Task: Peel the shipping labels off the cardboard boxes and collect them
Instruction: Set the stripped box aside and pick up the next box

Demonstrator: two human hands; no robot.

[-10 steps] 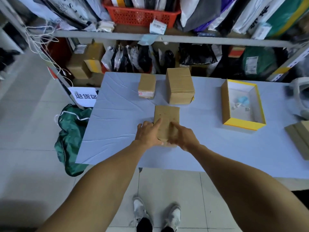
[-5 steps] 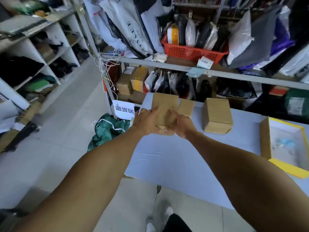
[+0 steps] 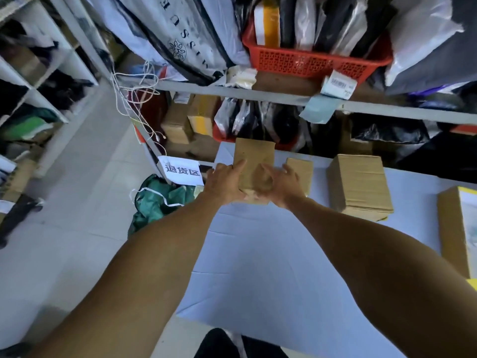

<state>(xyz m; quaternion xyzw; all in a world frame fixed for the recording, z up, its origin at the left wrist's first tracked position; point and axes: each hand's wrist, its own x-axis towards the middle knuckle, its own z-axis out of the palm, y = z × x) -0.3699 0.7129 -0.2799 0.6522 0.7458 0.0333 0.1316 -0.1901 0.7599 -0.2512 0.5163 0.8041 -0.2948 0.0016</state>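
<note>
A flat brown cardboard box (image 3: 254,161) is held up over the far left corner of the pale blue table (image 3: 258,259). My left hand (image 3: 224,182) grips its left side and my right hand (image 3: 282,186) grips its lower right corner. No label shows on the side facing me. Behind my right hand a small cardboard box (image 3: 300,170) lies on the table. A larger cardboard box (image 3: 360,186) stands to its right. A yellow-edged open box (image 3: 456,228) sits at the table's right edge, cut off by the frame.
Shelving (image 3: 284,96) packed with parcels and a red basket (image 3: 312,62) runs behind the table. A green bag (image 3: 160,200) lies on the floor left of the table, under a white sign (image 3: 182,170). More shelves (image 3: 38,73) line the left wall.
Both hands lifted the flat box off the table's middle and carried it up and to the left, toward the table's far left corner. The view swung left.
</note>
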